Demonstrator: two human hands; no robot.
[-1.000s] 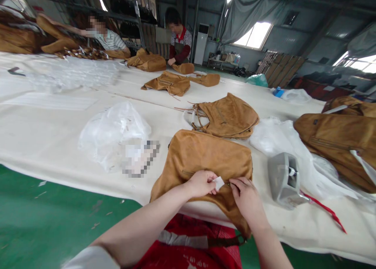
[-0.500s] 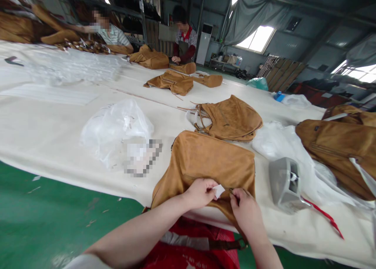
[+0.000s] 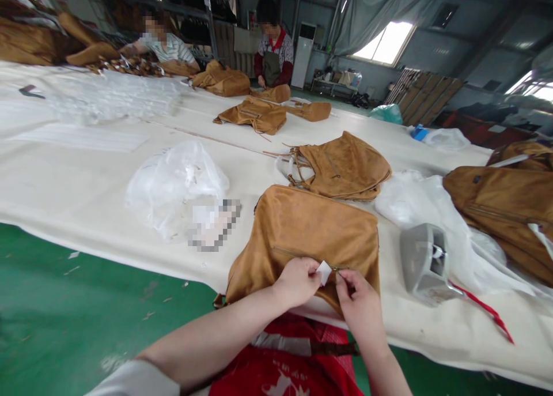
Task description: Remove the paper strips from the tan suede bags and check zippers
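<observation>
A tan leather bag (image 3: 317, 223) lies on the white-covered table right in front of me, a zipper running across its face. My left hand (image 3: 300, 281) pinches a small white paper piece (image 3: 324, 272) over that zipper. Close beside it, my right hand (image 3: 359, 298) has its thumb and forefinger closed on the zipper pull (image 3: 338, 271) at the zipper's right end. A dark strap (image 3: 332, 348) hangs below the table edge in front of my red apron (image 3: 285, 373).
A grey dispenser (image 3: 423, 263) with a red strip stands to the right, by plastic sheeting (image 3: 404, 203). Another tan bag (image 3: 345, 165) lies behind mine, and a clear plastic bag (image 3: 177, 183) sits left. Two people (image 3: 274, 56) work across the table (image 3: 86, 206).
The view has shifted slightly. Both hands stay at the zipper of the bag, the paper piece and the pull still between the fingers.
</observation>
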